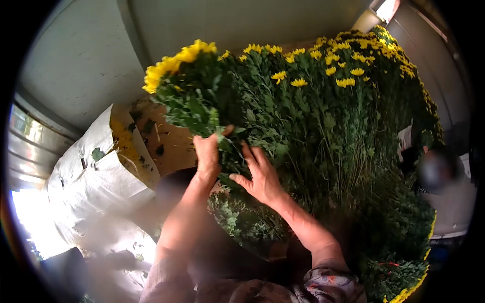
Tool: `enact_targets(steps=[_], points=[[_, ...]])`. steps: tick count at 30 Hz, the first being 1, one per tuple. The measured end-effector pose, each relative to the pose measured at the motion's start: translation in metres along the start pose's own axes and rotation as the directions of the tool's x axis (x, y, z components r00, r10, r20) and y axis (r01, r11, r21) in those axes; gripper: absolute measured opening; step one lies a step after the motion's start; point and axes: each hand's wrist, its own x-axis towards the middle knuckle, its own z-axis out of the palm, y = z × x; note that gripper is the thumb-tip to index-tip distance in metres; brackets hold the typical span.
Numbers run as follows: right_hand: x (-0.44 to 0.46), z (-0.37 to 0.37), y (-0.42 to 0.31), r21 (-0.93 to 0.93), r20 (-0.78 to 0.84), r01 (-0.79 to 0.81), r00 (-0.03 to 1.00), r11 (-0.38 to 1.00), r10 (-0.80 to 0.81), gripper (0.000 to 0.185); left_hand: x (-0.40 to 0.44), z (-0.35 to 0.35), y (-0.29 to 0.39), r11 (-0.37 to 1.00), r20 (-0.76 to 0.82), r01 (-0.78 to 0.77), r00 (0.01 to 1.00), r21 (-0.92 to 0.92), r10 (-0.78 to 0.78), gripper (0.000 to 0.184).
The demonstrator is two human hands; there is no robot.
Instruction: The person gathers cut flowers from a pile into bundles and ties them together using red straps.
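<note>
My left hand is closed round the stems of a bunch of yellow chrysanthemums. The bunch leans up and to the left, its blooms at the top. Just right of it and lower, my right hand has its thumb and fingers apart, beside the leafy lower stems; whether the fingertips touch them I cannot tell. To the right stands a large mass of chrysanthemums, stems down and yellow heads up. Cut leafy stems lie below my hands.
A white wrapped bundle with yellow flowers at its open end lies to the left. Loose leaves are scattered on the brown floor. Grey walls enclose the back. More flowers with a red tie lie at the lower right. Another person is at the right edge.
</note>
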Motion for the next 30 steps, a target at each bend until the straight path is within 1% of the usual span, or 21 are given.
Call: enact_targets(steps=[1, 2, 4, 5, 6, 8, 10, 11, 13, 14, 15, 16, 18, 19, 20, 21, 22, 24, 26, 27, 30], points=[[0.003, -0.002, 0.011, 0.102, 0.054, -0.019, 0.998, 0.995, 0.013, 0.077, 0.004, -0.004, -0.003, 0.998, 0.001, -0.019, 1.000, -0.053, 0.020, 0.026], [0.006, 0.004, 0.036, 0.036, 0.072, 0.024, 0.997, 0.999, -0.027, 0.064, 0.008, -0.009, -0.004, 0.994, 0.002, -0.041, 0.999, -0.105, 0.041, 0.028], [0.020, -0.003, 0.091, 0.022, -0.141, -0.024, 0.990, 0.999, 0.027, 0.053, 0.014, -0.014, -0.006, 0.988, 0.016, -0.122, 0.992, -0.097, 0.124, 0.032], [0.023, 0.003, 0.132, -0.052, -0.289, -0.194, 0.942, 0.980, 0.171, 0.050, 0.014, -0.010, -0.003, 0.986, 0.020, -0.089, 0.996, -0.138, 0.092, 0.033], [0.022, 0.013, 0.177, -0.100, -0.440, -0.367, 0.850, 0.925, 0.289, 0.048, 0.012, -0.002, 0.003, 0.987, 0.001, -0.053, 0.999, -0.155, 0.054, 0.033], [0.004, 0.027, 0.264, -0.104, -0.601, -0.643, 0.648, 0.759, 0.468, 0.049, 0.015, -0.005, 0.000, 0.990, 0.054, -0.049, 0.997, -0.129, 0.056, 0.034], [-0.022, 0.039, 0.328, -0.054, -0.563, -0.857, 0.449, 0.512, 0.694, 0.053, 0.007, 0.005, 0.006, 0.992, 0.083, -0.012, 0.996, -0.125, 0.023, 0.034], [-0.028, 0.037, 0.342, -0.050, -0.565, -0.860, 0.444, 0.508, 0.695, 0.053, 0.005, 0.008, 0.007, 0.992, 0.101, 0.019, 0.995, -0.121, -0.007, 0.034], [-0.035, 0.035, 0.352, -0.189, -0.301, -0.879, 0.476, 0.437, 0.826, 0.057, 0.008, 0.007, 0.000, 0.989, 0.099, 0.048, 0.995, -0.143, -0.034, 0.034], [-0.036, 0.033, 0.357, -0.189, -0.297, -0.879, 0.475, 0.437, 0.828, 0.057, 0.009, 0.004, -0.004, 0.983, 0.094, 0.070, 0.994, -0.169, -0.055, 0.033], [-0.035, 0.027, 0.354, -0.152, -0.246, -0.839, 0.544, 0.523, 0.802, 0.055, 0.016, -0.010, -0.016, 0.994, 0.148, 0.099, 0.985, -0.049, -0.091, 0.039], [-0.033, 0.021, 0.349, -0.107, -0.197, -0.790, 0.612, 0.603, 0.766, 0.054, 0.015, -0.009, -0.015, 0.994, 0.141, 0.096, 0.986, -0.043, -0.090, 0.039], [-0.028, 0.009, 0.336, -0.102, -0.439, -0.754, 0.620, 0.649, 0.650, 0.045, 0.012, -0.002, -0.009, 0.991, 0.120, 0.084, 0.988, 0.109, -0.096, 0.039], [-0.025, 0.000, 0.331, -0.133, -0.515, -0.714, 0.642, 0.688, 0.567, 0.044, 0.015, -0.006, -0.016, 0.988, 0.027, 0.134, 0.991, -0.079, -0.133, 0.025], [-0.023, -0.008, 0.325, -0.163, -0.584, -0.671, 0.656, 0.723, 0.478, 0.043, 0.015, 0.000, -0.011, 0.993, 0.035, 0.098, 0.995, -0.061, -0.096, 0.025], [-0.018, -0.015, 0.317, -0.142, -0.681, -0.563, 0.652, 0.814, 0.332, 0.043, 0.015, -0.002, -0.017, 0.991, -0.038, 0.116, 0.992, -0.066, -0.118, 0.026], [-0.013, -0.023, 0.302, -0.134, -0.770, -0.446, 0.609, 0.885, 0.190, 0.043, 0.009, 0.003, -0.009, 0.980, 0.008, 0.173, 0.985, -0.098, -0.173, 0.027], [0.002, -0.066, 0.196, 0.271, -0.555, -0.461, 0.642, 0.845, 0.529, 0.046, 0.004, 0.016, 0.004, 0.978, 0.066, 0.182, 0.982, -0.099, -0.176, 0.028], [0.006, -0.078, 0.129, 0.225, -0.508, -0.382, 0.739, 0.896, 0.443, 0.050, 0.006, 0.017, -0.002, 0.982, 0.112, 0.144, 0.985, -0.121, -0.131, 0.029], [0.003, -0.072, 0.110, 0.128, -0.477, -0.331, 0.806, 0.935, 0.351, 0.056, 0.006, 0.018, -0.004, 0.984, 0.156, 0.119, 0.983, -0.130, -0.098, 0.030], [0.011, -0.051, 0.038, -0.065, -0.249, -0.259, 0.939, 0.964, 0.236, 0.052, -0.007, 0.024, 0.002, 0.985, 0.226, 0.134, 0.968, -0.106, -0.107, 0.030]])
